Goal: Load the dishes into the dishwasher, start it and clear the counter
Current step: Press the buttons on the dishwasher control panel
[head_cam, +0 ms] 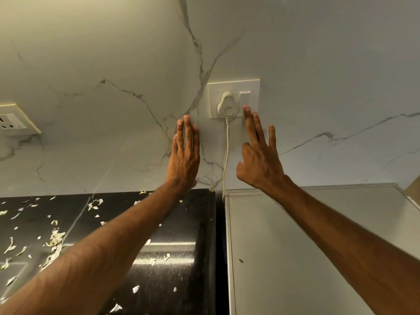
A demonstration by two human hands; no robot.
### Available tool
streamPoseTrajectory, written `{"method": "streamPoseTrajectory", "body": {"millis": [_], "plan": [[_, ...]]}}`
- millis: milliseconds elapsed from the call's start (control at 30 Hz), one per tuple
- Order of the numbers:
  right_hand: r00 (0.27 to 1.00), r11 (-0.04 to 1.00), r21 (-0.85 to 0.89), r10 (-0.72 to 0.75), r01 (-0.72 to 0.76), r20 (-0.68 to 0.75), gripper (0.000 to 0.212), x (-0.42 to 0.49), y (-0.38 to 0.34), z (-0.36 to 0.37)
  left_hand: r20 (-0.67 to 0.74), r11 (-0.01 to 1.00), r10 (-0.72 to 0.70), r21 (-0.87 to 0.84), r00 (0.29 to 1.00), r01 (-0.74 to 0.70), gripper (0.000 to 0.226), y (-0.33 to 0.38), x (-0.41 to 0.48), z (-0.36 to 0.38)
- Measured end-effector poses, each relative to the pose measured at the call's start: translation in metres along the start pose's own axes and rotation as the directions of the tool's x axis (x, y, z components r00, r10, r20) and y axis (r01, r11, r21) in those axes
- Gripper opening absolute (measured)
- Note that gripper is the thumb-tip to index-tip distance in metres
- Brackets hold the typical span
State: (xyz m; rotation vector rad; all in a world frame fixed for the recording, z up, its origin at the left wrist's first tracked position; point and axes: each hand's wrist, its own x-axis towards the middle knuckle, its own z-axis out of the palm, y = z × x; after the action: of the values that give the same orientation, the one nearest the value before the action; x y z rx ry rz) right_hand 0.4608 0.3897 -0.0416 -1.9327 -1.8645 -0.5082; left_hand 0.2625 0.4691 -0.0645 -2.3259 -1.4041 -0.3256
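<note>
Where the right grip (261,160) meets the wall, its fingers (270,137) are straight and spread apart and hold nothing. The index fingertip (247,110) lies at the lower edge of the switch (245,100), just beside a small red indicator light (244,107). Whether the tip is pressing or only touching cannot be told.

The left grip (184,155) is likewise apart from any object. It is held flat with fingers straight and close together, at or against the marbled wall (113,64), a little left of the switch plate (234,84). Contact with the wall cannot be confirmed.

The switch sits in the right half of the plate. A white plug (225,103) occupies the socket in the left half. Its cord (227,151) hangs down between the two grips and drops out of sight in the gap between the tabletop and the appliance.

The black stone tabletop (172,280) lies below the left forearm. Pale vegetable scraps (54,239) are scattered over it, thickest toward the left. A grey appliance top (318,246), flat and bare save for a small dark spot, stands immediately right of the tabletop, under the right forearm. A second socket plate (11,120) is mounted on the wall at the far left.
</note>
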Motion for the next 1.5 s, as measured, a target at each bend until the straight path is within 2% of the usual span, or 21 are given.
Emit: {"method": "streamPoseTrajectory", "body": {"millis": [167,367,633,767,867,967,1033,1100,1167,1200,1367,1500], "plan": [[0.999,0.996,0.089,0.004,-0.001,-0.04,0.016,-0.007,0.001,0.009,-0.001,1.0,-0.005,0.013,1.0,0.005,0.125,0.0,0.001,0.002],[0.999,0.992,0.125,0.022,-0.025,0.028,0.016,-0.012,0.004,0.015,0.057,0.995,-0.019,0.102,0.998,0.013,0.136,0.0,0.002,-0.002],[0.988,0.991,0.102,0.07,-0.084,0.135,0.013,-0.014,0.015,0.009,0.071,0.982,0.023,0.186,0.997,-0.036,0.117,-0.006,0.002,-0.007],[0.977,0.988,0.122,0.074,-0.1,0.198,0.015,-0.018,0.016,0.008,0.135,0.974,0.057,0.21,0.989,-0.085,0.134,-0.009,0.002,-0.014],[0.964,0.968,0.211,0.078,-0.134,0.254,0.018,-0.035,0.01,0.006,0.191,0.955,0.109,0.253,0.976,-0.156,0.147,-0.014,0.001,-0.027],[0.931,0.934,0.284,0.11,-0.217,0.349,0.029,-0.066,-0.001,-0.001,0.277,0.944,0.143,0.25,0.95,-0.214,0.144,-0.022,-0.001,-0.051],[0.913,0.908,0.314,0.145,-0.276,0.382,0.031,-0.094,-0.008,-0.004,0.359,0.959,0.146,0.177,0.922,-0.221,0.129,-0.022,-0.006,-0.069],[0.903,0.881,0.347,0.175,-0.321,0.391,0.033,-0.129,-0.013,-0.008,0.453,0.976,0.165,0.054,0.876,-0.212,0.1,-0.014,-0.026,-0.086],[0.899,0.855,0.385,0.188,-0.349,0.396,0.039,-0.171,-0.017,-0.014,0.455,0.976,0.215,-0.077,0.864,-0.203,0.063,-0.001,-0.062,-0.095],[0.898,0.842,0.405,0.192,-0.358,0.395,0.041,-0.192,-0.019,-0.02,0.445,0.971,0.236,-0.133,0.864,-0.197,0.054,0.008,-0.085,-0.096],[0.887,0.773,0.491,0.199,-0.403,0.416,0.039,-0.301,-0.027,-0.058,0.399,0.881,0.322,-0.458,0.858,-0.118,0.056,0.07,-0.219,-0.105],[0.867,0.742,0.505,0.206,-0.44,0.453,0.037,-0.391,-0.033,-0.097,0.454,0.782,0.439,-0.617,0.775,-0.082,0.071,0.119,-0.335,-0.138]]}}
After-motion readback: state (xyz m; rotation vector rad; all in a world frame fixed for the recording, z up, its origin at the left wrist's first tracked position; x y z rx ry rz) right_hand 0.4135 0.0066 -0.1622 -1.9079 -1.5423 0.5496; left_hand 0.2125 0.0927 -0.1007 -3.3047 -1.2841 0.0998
